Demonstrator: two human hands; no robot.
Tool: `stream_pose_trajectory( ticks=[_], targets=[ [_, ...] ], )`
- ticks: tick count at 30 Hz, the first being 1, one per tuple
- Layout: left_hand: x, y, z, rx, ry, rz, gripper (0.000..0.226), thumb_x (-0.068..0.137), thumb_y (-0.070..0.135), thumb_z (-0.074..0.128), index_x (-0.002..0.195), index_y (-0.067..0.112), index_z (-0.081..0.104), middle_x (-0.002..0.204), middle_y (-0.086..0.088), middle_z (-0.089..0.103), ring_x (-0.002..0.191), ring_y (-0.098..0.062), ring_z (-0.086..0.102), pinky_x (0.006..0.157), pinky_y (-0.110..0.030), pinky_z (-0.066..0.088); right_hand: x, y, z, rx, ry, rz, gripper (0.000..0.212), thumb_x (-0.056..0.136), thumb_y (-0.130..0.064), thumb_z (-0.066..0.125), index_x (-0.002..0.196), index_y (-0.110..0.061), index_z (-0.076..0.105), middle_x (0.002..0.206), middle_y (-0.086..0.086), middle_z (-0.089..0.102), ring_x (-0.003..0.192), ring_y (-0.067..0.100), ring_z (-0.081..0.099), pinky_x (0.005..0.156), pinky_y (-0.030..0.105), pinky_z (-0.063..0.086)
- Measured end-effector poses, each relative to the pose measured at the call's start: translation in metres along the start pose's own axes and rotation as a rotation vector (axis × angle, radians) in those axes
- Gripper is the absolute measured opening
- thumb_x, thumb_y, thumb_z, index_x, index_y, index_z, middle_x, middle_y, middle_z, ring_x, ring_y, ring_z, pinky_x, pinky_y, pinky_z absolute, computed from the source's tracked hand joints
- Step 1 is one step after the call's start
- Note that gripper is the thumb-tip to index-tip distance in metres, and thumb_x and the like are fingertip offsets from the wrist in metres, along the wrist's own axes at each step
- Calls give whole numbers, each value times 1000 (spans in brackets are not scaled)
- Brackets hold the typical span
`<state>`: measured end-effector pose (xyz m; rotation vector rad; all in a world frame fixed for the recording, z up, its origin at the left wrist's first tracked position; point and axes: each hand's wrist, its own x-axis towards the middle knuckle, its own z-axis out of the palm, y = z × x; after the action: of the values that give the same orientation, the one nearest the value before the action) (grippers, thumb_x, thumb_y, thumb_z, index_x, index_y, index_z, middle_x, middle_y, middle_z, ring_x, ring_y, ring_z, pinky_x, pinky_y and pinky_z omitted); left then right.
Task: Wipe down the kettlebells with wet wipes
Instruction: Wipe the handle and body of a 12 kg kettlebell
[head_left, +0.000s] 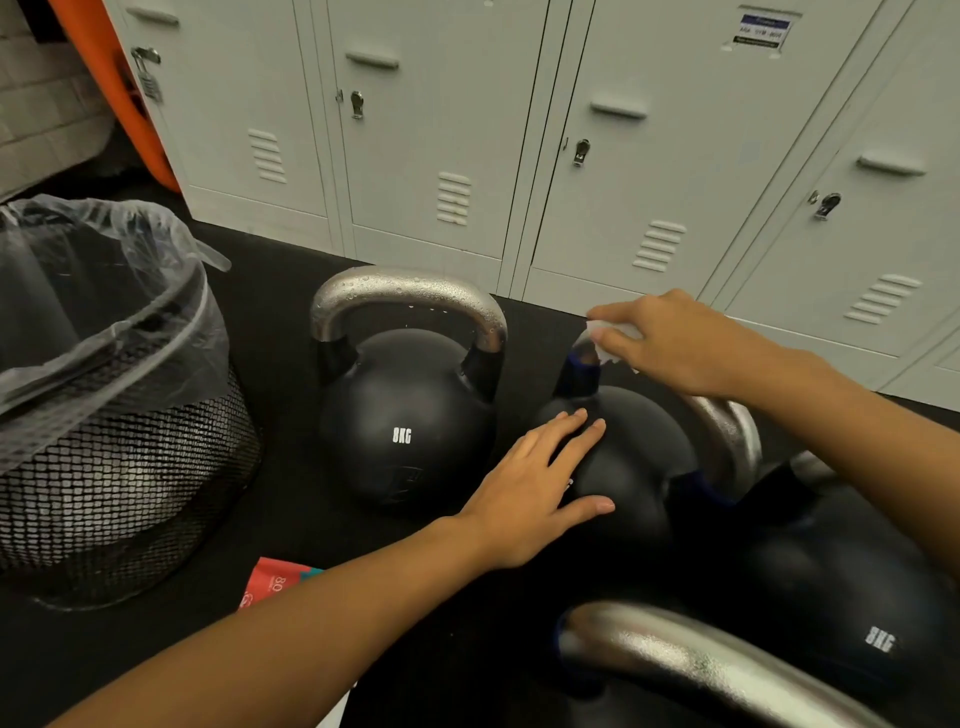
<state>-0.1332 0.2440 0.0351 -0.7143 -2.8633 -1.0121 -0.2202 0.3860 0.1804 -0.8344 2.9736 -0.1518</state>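
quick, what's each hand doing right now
Left hand: open, flat on the tilted kettlebell.
Right hand: gripping a wet wipe on its handle.

"8KG" in white on the round black body of the upright steel-handled kettlebell, centre. Same "8KG" in white on the black kettlebell at lower right, text tilted. Red wet-wipe pack on the floor shows "80". Blue-and-white label on the grey locker door, top right: too small to read.

- Upright black kettlebell marked 8KG, silver handle beaded with droplets.
- Tilted kettlebell beside it, a white wipe on its handle.
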Motion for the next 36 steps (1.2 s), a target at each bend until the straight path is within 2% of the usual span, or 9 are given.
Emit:
stream_pose_trajectory(
  ticks=[4, 9, 13, 19, 23, 26, 28, 31, 36],
  targets=[
    [0, -1, 2, 8, 17, 6, 74, 94, 53, 47, 153, 28, 11, 160, 9, 7, 145, -6, 0, 115, -21, 6, -15, 2, 3, -283, 25, -149, 41, 104, -29, 38, 144, -21, 43, 130, 4, 55, 104, 27, 60, 89, 39, 51],
    [0, 1, 0, 10, 17, 10, 73, 94, 52, 47, 153, 27, 11, 160, 8, 7, 145, -7, 0, 111, -17, 3, 8, -6, 5, -463, -94, -201, 27, 100, -24, 44, 123, -25, 58, 128, -1, 57, 111, 23, 59, 85, 38, 54],
    [0, 0, 0, 11, 12, 11, 73, 94, 52, 47, 153, 26, 12, 160, 6, 8, 146, -8, 0, 112, -17, 2, 43, -23, 8, -461, -283, -78, 33, 97, -29, 51, 128, -30, 62, 128, 1, 62, 113, 26, 59, 89, 40, 52],
    [-1, -1, 1, 2, 26, 22, 73, 94, 50, 48, 153, 24, 14, 160, 5, 10, 146, -9, 2, 114, -20, 5, 73, -17, 5, -111, -481, 169, 34, 95, -32, 56, 112, -6, 69, 110, 12, 69, 103, 29, 63, 95, 41, 48],
    [0, -2, 1, 6, 17, 22, 73, 94, 51, 48, 153, 24, 12, 160, 4, 9, 146, -10, 2, 116, -23, 7, 66, -10, 4, 68, -440, 245, 32, 98, -29, 50, 97, -1, 66, 103, 17, 70, 85, 30, 69, 78, 35, 53],
    [0, -2, 1, 12, 15, 23, 73, 94, 51, 47, 153, 24, 12, 160, 4, 9, 146, -10, 2, 116, -23, 6, 56, -7, 0, 149, -391, 265, 40, 101, -31, 45, 101, 4, 64, 96, 20, 72, 67, 26, 68, 84, 40, 56],
    [-1, -2, 1, 14, 17, 25, 73, 94, 51, 47, 153, 24, 12, 160, 5, 9, 146, -10, 2, 114, -21, 4, 45, -5, -8, 170, -365, 266, 46, 103, -34, 40, 103, 5, 64, 93, 23, 71, 61, 23, 64, 77, 37, 55],
    [-1, -3, 2, 11, 24, 23, 73, 94, 51, 47, 153, 25, 12, 160, 6, 9, 146, -8, 1, 114, -20, 5, 24, 4, -19, 372, -370, 298, 53, 105, -39, 34, 98, 4, 64, 81, 22, 72, 58, 20, 69, 56, 22, 53],
    [-1, -3, 4, 28, 36, 26, 74, 94, 52, 47, 153, 25, 12, 160, 6, 9, 146, -8, 1, 116, -21, 5, -13, 26, -24, 389, -307, 281, 52, 103, -41, 36, 87, -4, 69, 62, -1, 70, 58, 8, 64, 54, 16, 46]
  ],
)
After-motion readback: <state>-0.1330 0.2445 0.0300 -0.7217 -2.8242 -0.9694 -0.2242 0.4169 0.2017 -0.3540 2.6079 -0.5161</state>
